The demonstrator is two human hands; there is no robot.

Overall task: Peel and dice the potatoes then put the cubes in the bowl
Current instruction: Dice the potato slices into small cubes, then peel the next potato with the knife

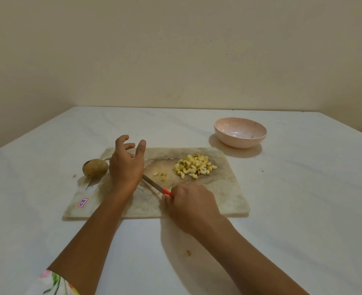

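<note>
A pale stone cutting board (pixel 224 196) lies in front of me on the table. A heap of yellow potato cubes (pixel 193 166) sits on its far right part, with two or three loose cubes (pixel 160 175) nearer the middle. A whole unpeeled potato (pixel 95 168) rests at the board's left edge. My left hand (pixel 126 165) hovers over the board's left part, fingers spread, holding nothing. My right hand (pixel 191 206) grips the red handle of a knife (pixel 154 185), whose blade points left toward my left hand. A pink bowl (pixel 240 132) stands beyond the board at the right.
The white table (pixel 303 199) runs back to a beige wall. One stray potato bit (pixel 188 253) lies on the table near my right forearm, and a small scrap (pixel 74 176) lies left of the whole potato. A red and blue sticker (pixel 82 202) marks the board's near left corner.
</note>
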